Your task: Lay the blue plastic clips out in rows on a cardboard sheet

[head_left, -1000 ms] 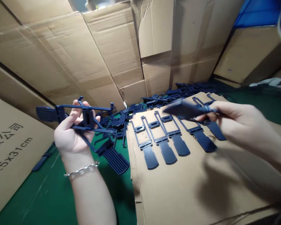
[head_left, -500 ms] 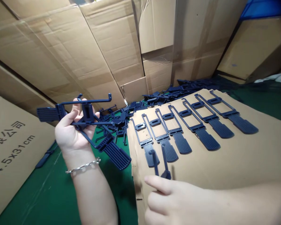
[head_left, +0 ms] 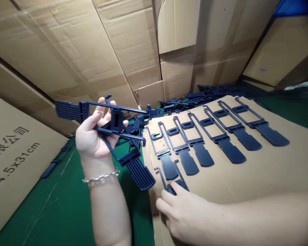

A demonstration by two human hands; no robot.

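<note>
Across a green-topped bench (head_left: 53,208), folded corrugated cartons (head_left: 133,44) wall off the back, and a printed carton panel (head_left: 20,171) (its size mark reads 34.5x31cm) leans in at the left. A flat cardboard sheet (head_left: 267,177) lies over the right of the bench, carrying six moulded dark-blue plastic parts (head_left: 204,153) side by side, ribbed paddle ends toward the person and open frames pointing away. A loose heap of like parts (head_left: 202,92) sits behind the sheet against the cartons. The left hand (head_left: 94,131) is clenched around a tangled bundle of such parts (head_left: 116,121), thumb across the front, held up off the bench beside the sheet's left edge, with one ribbed paddle (head_left: 138,172) hanging toward the sheet. The right hand (head_left: 187,215) is at the sheet's near edge, fingertips (head_left: 173,187) on the end of a seventh part (head_left: 166,177), which lies on the cardboard, its frame apparently around the tip of the neighbouring paddle. Whether those fingers are closed on it or only pressing, I cannot tell. Judging from the row, good work here means a light fingertip touch, squaring each part parallel to its neighbour with even gaps and no overlap. A silver chain bracelet (head_left: 101,177) circles the left wrist.
</note>
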